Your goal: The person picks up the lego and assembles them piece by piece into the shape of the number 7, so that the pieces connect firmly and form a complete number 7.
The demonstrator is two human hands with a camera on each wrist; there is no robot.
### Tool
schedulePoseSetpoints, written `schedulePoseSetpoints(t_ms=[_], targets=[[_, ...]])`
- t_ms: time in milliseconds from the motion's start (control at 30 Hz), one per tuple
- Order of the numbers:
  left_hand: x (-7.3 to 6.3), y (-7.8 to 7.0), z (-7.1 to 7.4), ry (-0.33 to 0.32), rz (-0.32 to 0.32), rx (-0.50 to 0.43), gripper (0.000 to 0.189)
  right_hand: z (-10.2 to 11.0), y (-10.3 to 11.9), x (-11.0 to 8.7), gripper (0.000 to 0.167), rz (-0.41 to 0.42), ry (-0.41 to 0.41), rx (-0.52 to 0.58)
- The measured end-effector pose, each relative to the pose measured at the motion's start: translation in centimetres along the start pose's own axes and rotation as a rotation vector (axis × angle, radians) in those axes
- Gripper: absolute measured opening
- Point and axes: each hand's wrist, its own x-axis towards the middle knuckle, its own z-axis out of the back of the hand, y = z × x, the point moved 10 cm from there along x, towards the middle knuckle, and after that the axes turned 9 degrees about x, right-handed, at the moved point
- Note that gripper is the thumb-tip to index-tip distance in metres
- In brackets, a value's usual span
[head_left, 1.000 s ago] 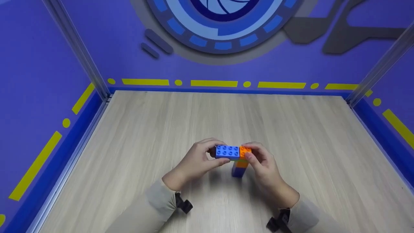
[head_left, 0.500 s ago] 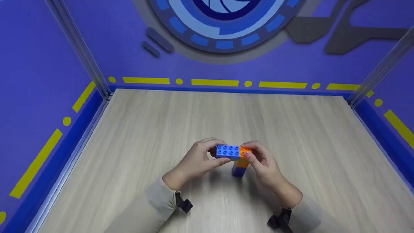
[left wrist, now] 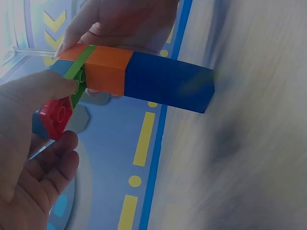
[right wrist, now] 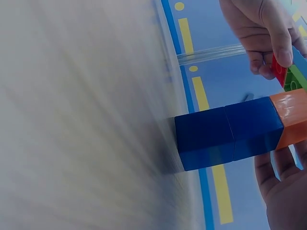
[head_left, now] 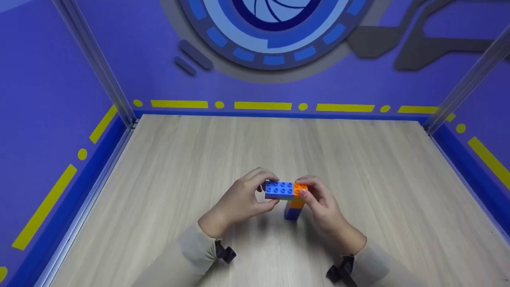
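Toy building bricks form an upright structure on the table. Its column has dark blue bricks at the foot and an orange brick above. A green plate crosses the column and juts left. On top lie a long blue brick and a small orange brick. Under the left end shows a red brick. My left hand holds that overhanging end, thumb at the red and green underside, fingers behind. With thumb and fingers, my right hand pinches the small orange brick at the top right.
The wood-grain table surrounds the structure. Purple-blue panels with yellow dashes stand behind and at both sides. Metal posts mark the back corners. A black wrist camera sits below each hand.
My left thumb has slid down and left off the long blue brick's front edge, showing a bit of red beneath. My right hand keeps its pinch. The head view has tilted slightly.
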Motion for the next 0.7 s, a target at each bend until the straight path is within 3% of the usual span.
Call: schedulePoseSetpoints(t_ms=[333, 500, 600, 700], targets=[[-0.1, -1.6, 1.0, -0.034, -0.16, 0.145, 0.036, 0.0, -0.1, -0.3, 0.026, 0.022, 0.011, 0.035], [-0.3, -2.5, 1.6, -0.113, -0.256, 0.242, 0.031, 0.0, -0.1, -0.2, 0.025, 0.013, 0.01, 0.077], [-0.5, -2.8, 1.9, -0.138, -0.279, 0.303, 0.03, -0.2, -0.2, -0.1, 0.024, 0.002, 0.015, 0.096], [-0.5, -2.9, 1.9, -0.115, -0.275, 0.352, 0.03, -0.1, -0.1, -0.3, 0.025, -0.004, 0.015, 0.077]])
